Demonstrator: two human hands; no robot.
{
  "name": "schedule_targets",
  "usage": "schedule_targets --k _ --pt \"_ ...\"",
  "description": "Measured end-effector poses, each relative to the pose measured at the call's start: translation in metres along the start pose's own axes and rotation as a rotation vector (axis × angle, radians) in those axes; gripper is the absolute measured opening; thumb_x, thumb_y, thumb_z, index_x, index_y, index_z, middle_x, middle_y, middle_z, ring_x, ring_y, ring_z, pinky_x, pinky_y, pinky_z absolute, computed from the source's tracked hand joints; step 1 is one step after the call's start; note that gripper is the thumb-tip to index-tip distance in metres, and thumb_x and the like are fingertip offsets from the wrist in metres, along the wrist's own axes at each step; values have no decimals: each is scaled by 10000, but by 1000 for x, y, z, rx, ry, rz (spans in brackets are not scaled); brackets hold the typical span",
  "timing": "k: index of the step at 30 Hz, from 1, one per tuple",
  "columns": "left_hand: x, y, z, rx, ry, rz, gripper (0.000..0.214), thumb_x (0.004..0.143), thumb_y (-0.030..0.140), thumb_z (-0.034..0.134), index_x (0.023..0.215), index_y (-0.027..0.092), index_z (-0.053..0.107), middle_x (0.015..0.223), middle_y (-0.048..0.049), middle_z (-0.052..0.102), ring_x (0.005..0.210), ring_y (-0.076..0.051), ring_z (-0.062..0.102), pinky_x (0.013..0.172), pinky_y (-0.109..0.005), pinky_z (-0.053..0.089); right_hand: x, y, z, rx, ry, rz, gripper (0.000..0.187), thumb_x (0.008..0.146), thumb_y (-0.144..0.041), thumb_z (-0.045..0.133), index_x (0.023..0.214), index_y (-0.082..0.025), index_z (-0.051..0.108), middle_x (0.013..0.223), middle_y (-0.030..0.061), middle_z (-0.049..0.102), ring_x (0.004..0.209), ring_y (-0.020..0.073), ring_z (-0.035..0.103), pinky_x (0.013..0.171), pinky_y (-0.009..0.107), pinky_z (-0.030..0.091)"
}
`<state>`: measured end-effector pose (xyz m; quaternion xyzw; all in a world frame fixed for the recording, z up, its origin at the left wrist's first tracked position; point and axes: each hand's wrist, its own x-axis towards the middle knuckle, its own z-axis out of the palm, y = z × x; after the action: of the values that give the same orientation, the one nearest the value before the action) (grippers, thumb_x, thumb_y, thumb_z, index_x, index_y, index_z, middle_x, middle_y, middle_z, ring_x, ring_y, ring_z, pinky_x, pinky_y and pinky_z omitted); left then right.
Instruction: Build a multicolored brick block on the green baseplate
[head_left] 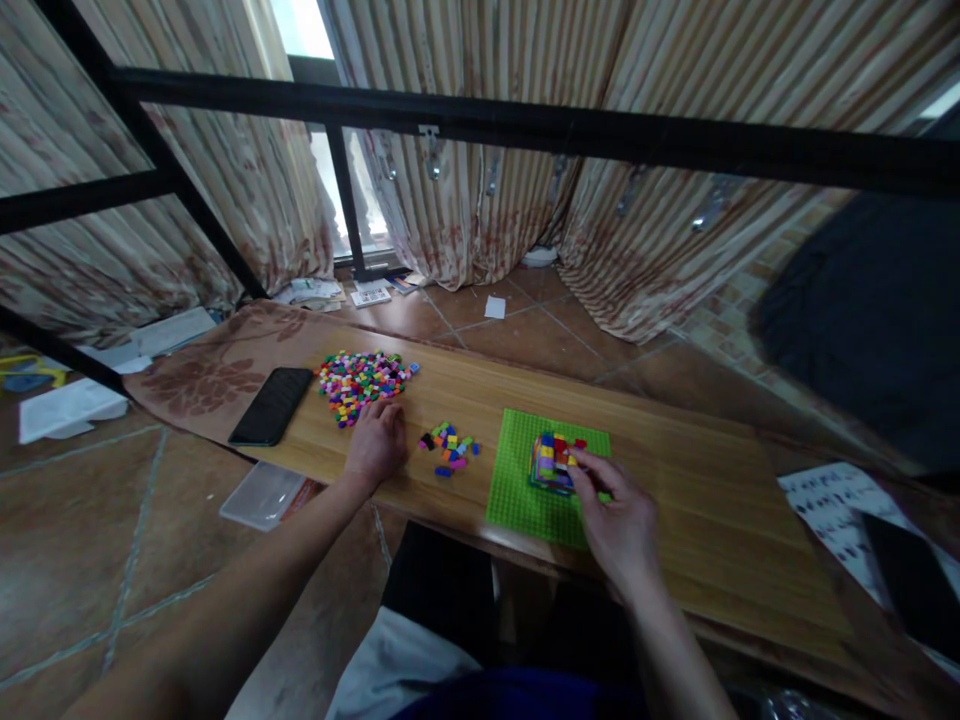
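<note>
A green baseplate point(525, 490) lies on the low wooden table point(697, 500). On it stands a small build of coloured bricks point(551, 462). My right hand point(619, 520) reaches to the build's right side, fingers pinched against it. My left hand point(379, 440) rests on the table with its fingers curled, at the near edge of a big pile of loose coloured bricks point(360, 382). A smaller cluster of bricks point(450, 447) lies between my left hand and the baseplate.
A black phone point(271, 405) lies at the table's left end on a brown patterned cloth point(217, 375). A clear plastic lid point(262, 495) sits on the tiled floor. Black metal bars point(525, 125) cross overhead. Curtains hang behind. Papers and a dark device point(911, 585) lie at right.
</note>
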<state>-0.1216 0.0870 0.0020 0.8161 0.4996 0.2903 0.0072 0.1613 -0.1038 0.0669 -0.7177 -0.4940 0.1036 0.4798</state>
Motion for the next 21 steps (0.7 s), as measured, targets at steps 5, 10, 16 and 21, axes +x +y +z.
schedule_targets --k 5,10,16,21 --pt "1 -1 1 15 -6 -2 271 847 173 425 1029 185 625 1072 -126 608 1058 -281 538 966 -451 449 12 17 -3 -140 28 -54 324 893 -436 499 979 -211 715 966 85 725 844 213 648 769 359 508" --pt "1 -2 1 27 6 9 263 861 195 417 1024 188 623 1083 -124 608 1058 -281 537 984 -455 438 16 18 9 -241 51 -162 284 912 -386 481 924 -227 715 959 76 726 902 227 613 828 387 480" --pt "1 -2 1 22 13 9 267 863 197 415 1030 188 623 1099 -126 605 1064 -282 537 1005 -460 419 12 22 9 -281 95 -208 231 909 -320 507 896 -215 712 971 69 722 901 220 576 821 367 462" --pt "1 -2 2 43 9 11 266 866 196 409 1026 179 621 1104 -131 604 1057 -285 534 998 -453 427 15 17 7 -336 85 -180 264 900 -368 521 1002 -202 700 953 77 702 906 232 548 815 366 437"
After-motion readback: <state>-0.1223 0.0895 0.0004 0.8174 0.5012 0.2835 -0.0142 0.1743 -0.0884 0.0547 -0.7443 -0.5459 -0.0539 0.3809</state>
